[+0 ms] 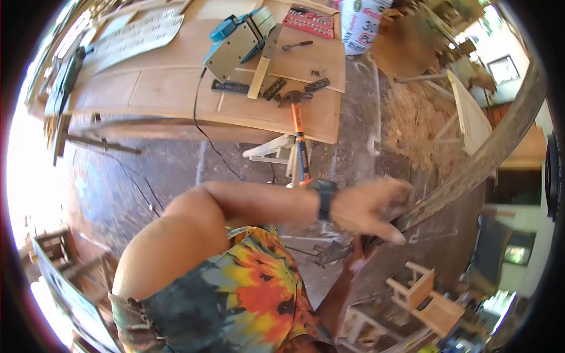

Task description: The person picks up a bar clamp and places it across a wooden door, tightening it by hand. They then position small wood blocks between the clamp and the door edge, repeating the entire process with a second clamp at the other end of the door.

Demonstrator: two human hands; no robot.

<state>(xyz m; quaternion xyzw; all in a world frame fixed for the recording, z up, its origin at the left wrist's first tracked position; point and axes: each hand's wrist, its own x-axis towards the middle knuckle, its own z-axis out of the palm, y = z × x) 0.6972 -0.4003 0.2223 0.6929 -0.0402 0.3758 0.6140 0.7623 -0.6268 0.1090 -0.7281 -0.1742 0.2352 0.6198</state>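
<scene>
A long, rough wooden plank (479, 170) slants from near my body up to the right edge of the view. My left hand (371, 206), with a black watch at its wrist, is over the plank's near part. Its fingers are spread and slightly blurred by motion, the thumb apart. Lower down, my right hand (355, 259) is wrapped round the plank close to its near end, partly hidden behind the wood. Beyond my left forearm, a claw hammer (298, 123) with an orange and black handle hangs over the workbench (159, 88) edge.
On the bench stand a blue belt sander (238, 44) with a trailing cord, a red socket set (309, 22) and a ratchet (297, 45). A white sack (360, 26) stands beyond. Sawdust (406, 112) covers some floor. A small wooden chair (426, 300) is at lower right.
</scene>
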